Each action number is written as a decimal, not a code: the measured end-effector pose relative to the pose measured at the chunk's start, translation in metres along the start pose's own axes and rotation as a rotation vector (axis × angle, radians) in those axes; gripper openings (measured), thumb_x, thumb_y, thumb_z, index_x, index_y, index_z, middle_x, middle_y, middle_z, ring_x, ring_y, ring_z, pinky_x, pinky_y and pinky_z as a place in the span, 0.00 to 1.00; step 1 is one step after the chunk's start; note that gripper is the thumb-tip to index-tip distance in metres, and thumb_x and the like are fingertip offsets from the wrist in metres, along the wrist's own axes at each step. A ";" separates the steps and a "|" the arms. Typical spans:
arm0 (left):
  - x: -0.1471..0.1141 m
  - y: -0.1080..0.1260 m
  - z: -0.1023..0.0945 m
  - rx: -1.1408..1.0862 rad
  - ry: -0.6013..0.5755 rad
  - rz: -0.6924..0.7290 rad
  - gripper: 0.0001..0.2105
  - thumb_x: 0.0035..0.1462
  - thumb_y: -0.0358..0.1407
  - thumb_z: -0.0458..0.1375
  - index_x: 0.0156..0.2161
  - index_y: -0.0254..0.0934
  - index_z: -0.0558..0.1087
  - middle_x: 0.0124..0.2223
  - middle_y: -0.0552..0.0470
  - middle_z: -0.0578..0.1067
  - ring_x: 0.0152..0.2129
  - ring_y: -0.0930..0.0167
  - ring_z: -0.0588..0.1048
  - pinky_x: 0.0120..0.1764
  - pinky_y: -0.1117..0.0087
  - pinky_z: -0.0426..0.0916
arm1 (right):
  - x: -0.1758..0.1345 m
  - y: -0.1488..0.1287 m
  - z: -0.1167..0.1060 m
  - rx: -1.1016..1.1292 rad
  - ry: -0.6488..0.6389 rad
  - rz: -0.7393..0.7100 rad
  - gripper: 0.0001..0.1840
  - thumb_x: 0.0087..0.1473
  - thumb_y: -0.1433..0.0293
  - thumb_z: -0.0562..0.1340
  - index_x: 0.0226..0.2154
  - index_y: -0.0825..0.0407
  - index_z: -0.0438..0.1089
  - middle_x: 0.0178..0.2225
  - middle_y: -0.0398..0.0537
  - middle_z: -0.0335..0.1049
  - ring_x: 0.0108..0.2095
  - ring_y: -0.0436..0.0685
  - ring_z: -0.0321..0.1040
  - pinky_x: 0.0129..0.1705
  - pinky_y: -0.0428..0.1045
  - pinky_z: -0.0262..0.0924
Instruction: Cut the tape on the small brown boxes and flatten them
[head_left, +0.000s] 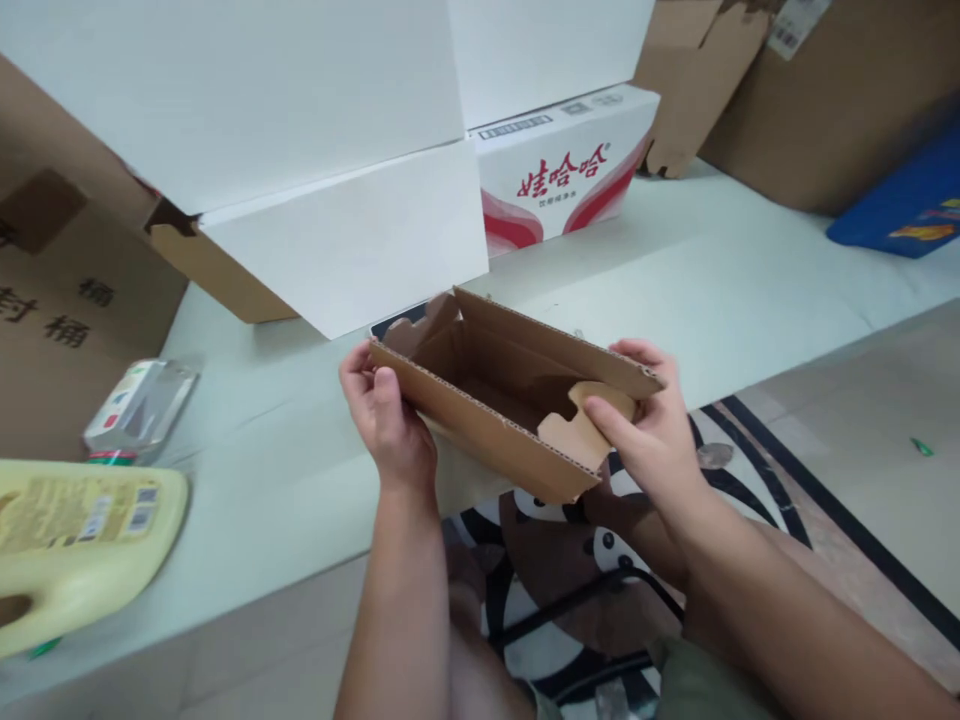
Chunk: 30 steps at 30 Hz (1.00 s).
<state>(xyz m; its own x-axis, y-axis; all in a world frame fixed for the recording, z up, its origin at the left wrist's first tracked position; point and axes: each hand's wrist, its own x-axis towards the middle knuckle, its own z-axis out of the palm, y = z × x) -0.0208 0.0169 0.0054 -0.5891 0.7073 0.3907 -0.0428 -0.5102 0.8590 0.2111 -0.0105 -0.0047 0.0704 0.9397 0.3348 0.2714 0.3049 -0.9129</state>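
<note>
Between my two hands is a small brown cardboard box (487, 440), tilted and held over the table's front edge. Its top is open, and the inside looks bare where I can see it. My left hand (394, 415) grips the far left end, thumb on the near long side. At the right end my right hand (652, 410) holds the box, thumb pressed on a folded tan end flap (577, 425). Another notched flap (424, 325) stands folded at the left end. Some fingers are hidden behind the cardboard.
On the pale table (750, 260), white cartons (345, 235) and a red-and-white printed carton (562, 180) stand behind the box. A yellow jug (90, 530) and a clear bottle (142, 405) lie at left. Large brown boxes (75, 270) flank them; a blue package (900, 190) is far right.
</note>
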 end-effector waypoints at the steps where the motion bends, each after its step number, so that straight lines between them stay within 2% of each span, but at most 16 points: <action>1: 0.000 -0.001 0.002 0.017 0.002 0.000 0.20 0.56 0.53 0.63 0.47 0.43 0.70 0.47 0.50 0.74 0.48 0.66 0.75 0.53 0.65 0.68 | -0.001 -0.001 0.000 0.060 -0.044 0.039 0.27 0.56 0.63 0.66 0.56 0.40 0.60 0.51 0.49 0.69 0.47 0.60 0.72 0.44 0.56 0.71; 7: 0.000 0.004 0.006 -0.015 0.007 -0.053 0.19 0.54 0.52 0.66 0.44 0.43 0.72 0.46 0.52 0.75 0.47 0.67 0.76 0.52 0.66 0.69 | -0.008 0.002 0.007 0.240 -0.045 0.021 0.14 0.59 0.63 0.64 0.48 0.41 0.70 0.45 0.45 0.77 0.44 0.60 0.76 0.44 0.57 0.74; 14: 0.001 0.004 -0.003 -0.061 -0.028 -0.083 0.20 0.51 0.52 0.69 0.42 0.43 0.73 0.45 0.52 0.75 0.47 0.68 0.76 0.53 0.66 0.69 | -0.007 0.003 0.010 0.282 -0.028 0.007 0.11 0.61 0.65 0.63 0.46 0.40 0.74 0.43 0.44 0.79 0.42 0.58 0.77 0.42 0.55 0.74; 17: 0.003 0.002 -0.008 -0.009 -0.067 -0.072 0.22 0.50 0.54 0.68 0.44 0.43 0.73 0.45 0.52 0.75 0.46 0.68 0.76 0.53 0.66 0.68 | -0.005 0.001 0.008 0.262 -0.011 -0.007 0.09 0.59 0.67 0.63 0.44 0.41 0.74 0.40 0.43 0.79 0.38 0.58 0.77 0.38 0.54 0.74; 20: 0.004 0.003 -0.014 0.100 -0.090 -0.001 0.25 0.50 0.56 0.68 0.48 0.45 0.72 0.46 0.51 0.73 0.47 0.67 0.75 0.52 0.65 0.68 | -0.004 0.001 0.007 0.248 -0.003 0.014 0.09 0.59 0.65 0.63 0.43 0.42 0.72 0.37 0.44 0.78 0.36 0.59 0.76 0.35 0.55 0.74; 25: 0.004 0.012 -0.019 0.113 -0.126 0.001 0.19 0.53 0.51 0.68 0.45 0.44 0.72 0.41 0.52 0.71 0.41 0.69 0.74 0.50 0.66 0.68 | -0.005 0.003 0.006 0.215 -0.017 0.018 0.09 0.60 0.61 0.63 0.44 0.43 0.71 0.34 0.45 0.76 0.33 0.60 0.76 0.32 0.56 0.73; 30: 0.007 0.024 -0.021 0.030 -0.088 0.088 0.14 0.47 0.42 0.70 0.36 0.42 0.71 0.45 0.51 0.72 0.44 0.67 0.72 0.52 0.64 0.67 | -0.003 0.000 0.006 0.226 -0.012 -0.018 0.08 0.59 0.62 0.64 0.41 0.45 0.73 0.35 0.45 0.77 0.34 0.58 0.75 0.33 0.54 0.72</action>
<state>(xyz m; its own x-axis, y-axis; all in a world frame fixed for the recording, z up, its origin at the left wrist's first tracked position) -0.0430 -0.0009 0.0219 -0.5161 0.7015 0.4915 0.0304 -0.5585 0.8290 0.2053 -0.0120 -0.0074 0.0559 0.9353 0.3495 0.0506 0.3470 -0.9365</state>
